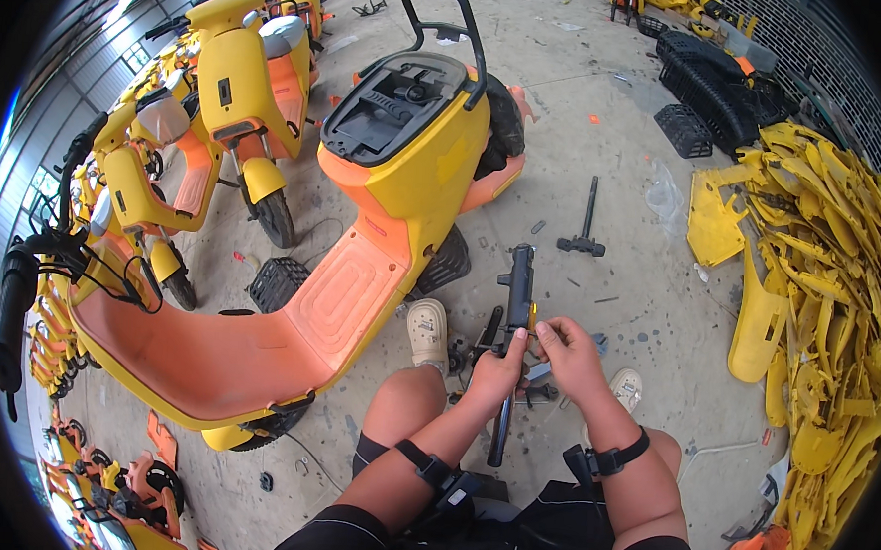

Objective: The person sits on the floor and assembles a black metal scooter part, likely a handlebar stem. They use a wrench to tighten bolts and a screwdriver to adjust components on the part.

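Above my lap a long black bar-shaped part (520, 289), probably a handlebar piece, stands nearly lengthwise in view with a short side stub near its far end. My left hand (496, 375) is closed round its middle, thumb along the top. Just to the right, my right hand (571, 359) pinches at the bar's side with thumb and forefinger. A small yellow piece (533, 312) shows by those fingertips; what exactly they grip is too small to make out. Several dark metal parts lie on the floor beneath, partly hidden by my hands.
A yellow and orange scooter (351, 270), seat opened, stands close at left, with more scooters (251, 86) behind. A black T-shaped part (586, 228) lies ahead on the concrete. Yellow panels (823, 295) are heaped at right; black baskets (704, 90) sit farther back.
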The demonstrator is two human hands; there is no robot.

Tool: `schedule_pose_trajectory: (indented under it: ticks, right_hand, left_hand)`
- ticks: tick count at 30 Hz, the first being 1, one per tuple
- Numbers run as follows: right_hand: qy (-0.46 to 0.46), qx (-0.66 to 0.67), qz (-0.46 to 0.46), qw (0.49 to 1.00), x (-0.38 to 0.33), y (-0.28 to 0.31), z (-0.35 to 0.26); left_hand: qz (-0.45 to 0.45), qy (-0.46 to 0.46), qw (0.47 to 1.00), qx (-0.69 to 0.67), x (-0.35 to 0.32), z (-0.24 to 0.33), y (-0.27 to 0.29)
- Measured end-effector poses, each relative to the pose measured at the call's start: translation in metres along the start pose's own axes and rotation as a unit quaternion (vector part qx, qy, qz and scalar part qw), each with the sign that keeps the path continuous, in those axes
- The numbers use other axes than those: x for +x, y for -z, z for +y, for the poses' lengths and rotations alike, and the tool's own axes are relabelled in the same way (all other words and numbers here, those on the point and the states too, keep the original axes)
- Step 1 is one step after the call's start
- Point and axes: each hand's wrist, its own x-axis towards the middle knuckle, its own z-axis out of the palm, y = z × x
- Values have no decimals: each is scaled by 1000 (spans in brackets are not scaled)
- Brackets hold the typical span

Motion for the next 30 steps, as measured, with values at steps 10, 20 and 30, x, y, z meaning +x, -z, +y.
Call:
schedule_pose_trajectory:
  ticks: [10,20,30]
  right_hand:
    - [-53,-108,-15,993,3,9,2]
    - [105,-220,42,969,-6,2,-7]
    - [116,-140,17,983,-10,1,-10]
  left_hand:
    - [9,-11,1000,11,7,-7,0]
    - [-30,13,999,1,5,-6,0]
    - [-16,12,999,-46,8,-10,-2]
